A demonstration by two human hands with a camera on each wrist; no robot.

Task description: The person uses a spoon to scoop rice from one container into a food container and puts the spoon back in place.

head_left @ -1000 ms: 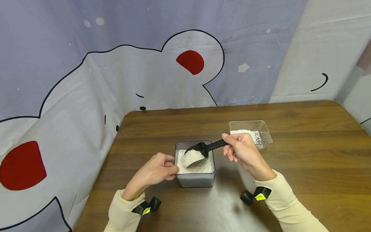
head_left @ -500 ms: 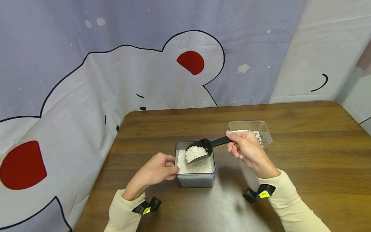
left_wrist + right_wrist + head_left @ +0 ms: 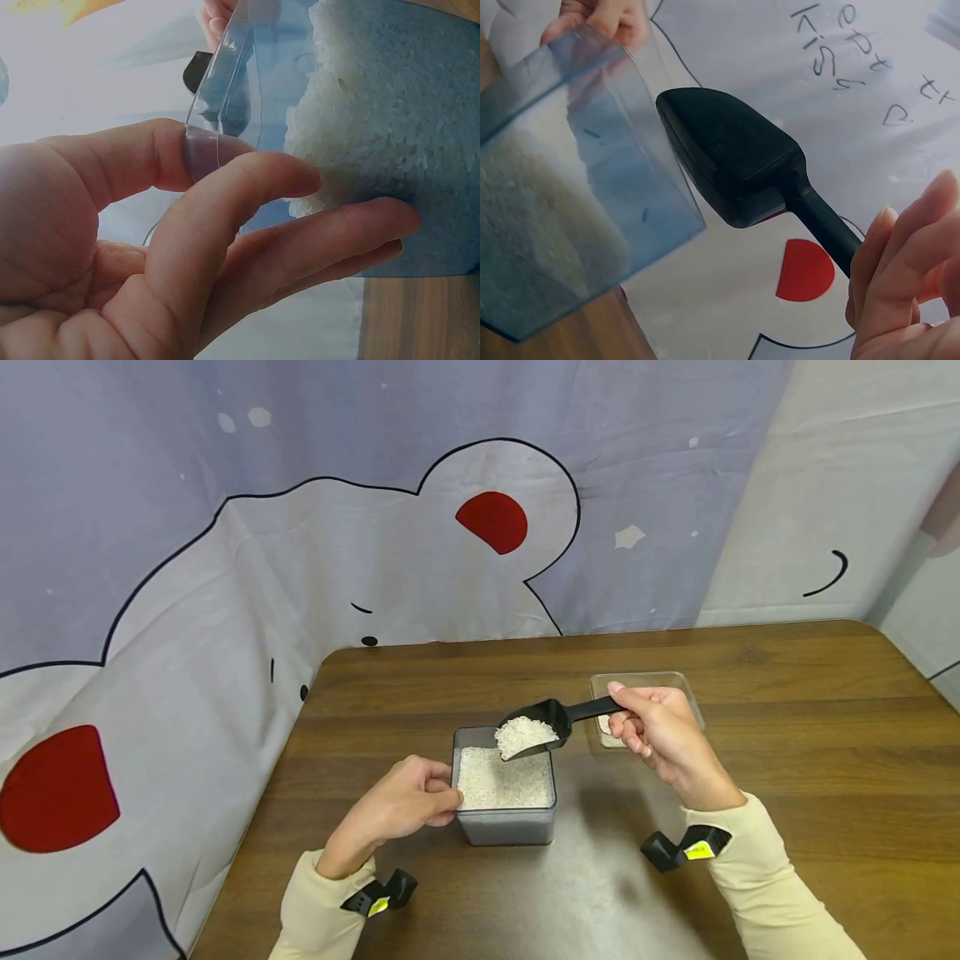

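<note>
Black plastic scoop [image 3: 553, 717]: it is held at one o'clock from the middle of the square, see-through grey plastic box [image 3: 506, 828], over the far rim. Whether the rim is touched cannot be told.
Heap of white rice [image 3: 523, 737]: it is held in the scoop, piled near the front lip.
Bed of white rice [image 3: 506, 785]: it is held in the box, below the rim.
Right hand [image 3: 671, 735]: the scoop's handle is pinched between thumb and fingers, near three o'clock.
Left hand [image 3: 405, 795]: the box's wall is pinched between thumb and fingers, at nine o'clock.
Clear, shallow plastic tray [image 3: 637, 677]: it is set at two o'clock from the box, on the brown wooden table [image 3: 825, 735]. A little rice is seen inside; the rest is hidden by the right hand.
Scooping step: a full scoop seems to have been dug out, and lifting it clear seems to be in hand.
Next move: a flat scoop, a slow arm and a steady box seem to be called for, as grains could be spilled over the lip.
</note>
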